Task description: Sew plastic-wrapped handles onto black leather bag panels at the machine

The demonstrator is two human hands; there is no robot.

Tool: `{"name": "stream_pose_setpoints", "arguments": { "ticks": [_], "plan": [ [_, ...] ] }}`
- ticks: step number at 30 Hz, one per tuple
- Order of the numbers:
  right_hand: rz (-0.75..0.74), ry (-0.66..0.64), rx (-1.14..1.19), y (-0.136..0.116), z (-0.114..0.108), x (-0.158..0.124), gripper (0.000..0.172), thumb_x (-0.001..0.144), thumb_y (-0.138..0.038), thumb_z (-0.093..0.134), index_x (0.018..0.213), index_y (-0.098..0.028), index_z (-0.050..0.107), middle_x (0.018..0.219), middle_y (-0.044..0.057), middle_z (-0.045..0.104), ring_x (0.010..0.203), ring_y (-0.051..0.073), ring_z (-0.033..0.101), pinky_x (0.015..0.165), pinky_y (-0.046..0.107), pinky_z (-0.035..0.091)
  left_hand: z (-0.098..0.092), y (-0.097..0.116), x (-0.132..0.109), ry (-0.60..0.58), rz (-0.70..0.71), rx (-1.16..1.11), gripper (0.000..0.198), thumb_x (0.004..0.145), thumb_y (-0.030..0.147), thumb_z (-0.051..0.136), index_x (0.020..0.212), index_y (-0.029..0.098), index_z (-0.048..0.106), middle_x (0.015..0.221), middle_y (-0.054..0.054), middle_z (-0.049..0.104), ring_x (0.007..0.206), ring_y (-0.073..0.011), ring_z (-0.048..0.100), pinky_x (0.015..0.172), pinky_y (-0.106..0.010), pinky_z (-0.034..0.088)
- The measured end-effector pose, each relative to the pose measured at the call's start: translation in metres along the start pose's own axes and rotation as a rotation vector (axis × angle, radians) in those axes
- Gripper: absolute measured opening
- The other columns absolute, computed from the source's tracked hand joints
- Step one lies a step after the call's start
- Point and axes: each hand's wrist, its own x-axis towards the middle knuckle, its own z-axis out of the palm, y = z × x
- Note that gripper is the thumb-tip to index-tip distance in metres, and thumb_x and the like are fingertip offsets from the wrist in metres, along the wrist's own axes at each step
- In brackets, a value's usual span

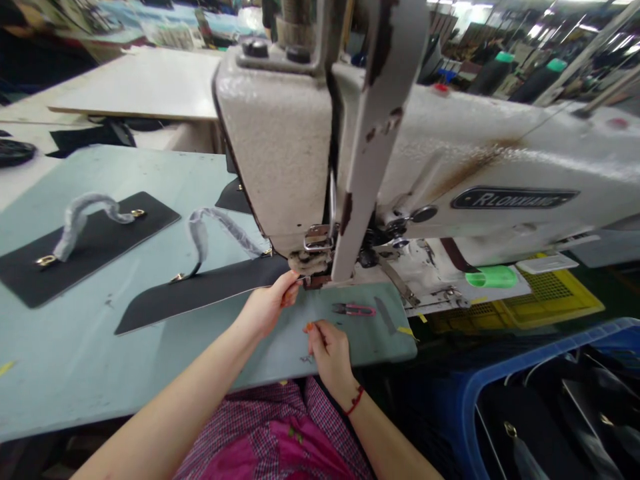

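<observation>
My left hand (273, 303) is closed in a pinch beside the needle area of the sewing machine (277, 147), at the right end of a black panel (200, 293). What its fingertips hold is too small to make out. Over the table's front edge, my right hand (327, 350) has its fingers pinched together, and anything between them is too small to tell. The panel carries a plastic-wrapped handle (220, 227) with gold fittings. Another black panel (30, 273) with a wrapped handle (75, 230) lies at the left of the blue-green table (65, 360).
Pink thread snips (355, 309) lie to the right of my hands, next to a thin grey strip (384, 315). A blue bin (467, 400) at lower right holds black pieces. Yellow crates (550, 293) stand behind it.
</observation>
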Motion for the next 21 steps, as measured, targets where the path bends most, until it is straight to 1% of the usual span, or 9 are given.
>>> {"name": "stream_pose_setpoints", "arguments": {
  "ticks": [4,8,15,21],
  "plan": [
    [-0.032,-0.01,-0.047,0.003,0.001,0.0,0.034,0.099,-0.032,0.043,0.081,-0.015,0.067,0.057,-0.002,0.055,0.056,0.011,0.054,0.058,0.023,0.037,0.001,0.001,0.004,0.042,-0.006,-0.024,0.038,0.072,0.04,0.068,0.05,0.018,0.045,0.045,0.007,0.031,0.046,-0.0073,0.027,0.046,-0.024,0.024],
    [-0.054,-0.023,-0.067,0.003,0.001,0.0,0.035,0.099,-0.033,0.043,0.084,-0.015,0.069,0.058,-0.001,0.056,0.057,0.011,0.054,0.058,0.023,0.037,0.003,0.002,0.006,0.073,0.01,-0.053,0.033,0.073,0.036,0.067,0.053,0.017,0.049,0.045,0.007,0.034,0.045,-0.0071,0.028,0.046,-0.023,0.024],
    [-0.075,-0.025,-0.074,0.004,0.0,0.001,0.034,0.099,-0.032,0.043,0.083,-0.016,0.068,0.059,-0.001,0.056,0.058,0.012,0.055,0.058,0.023,0.038,0.005,-0.004,0.006,0.113,0.026,-0.082,0.032,0.074,0.036,0.065,0.053,0.017,0.05,0.047,0.006,0.036,0.048,-0.0079,0.029,0.047,-0.023,0.026],
    [-0.08,-0.02,-0.056,0.007,0.0,0.001,0.033,0.098,-0.032,0.043,0.083,-0.016,0.068,0.057,-0.002,0.055,0.055,0.011,0.055,0.057,0.023,0.038,0.014,-0.008,0.002,0.158,0.068,-0.097,0.033,0.075,0.038,0.064,0.054,0.018,0.049,0.05,0.005,0.037,0.05,-0.0087,0.029,0.05,-0.024,0.028]
  ]
}}
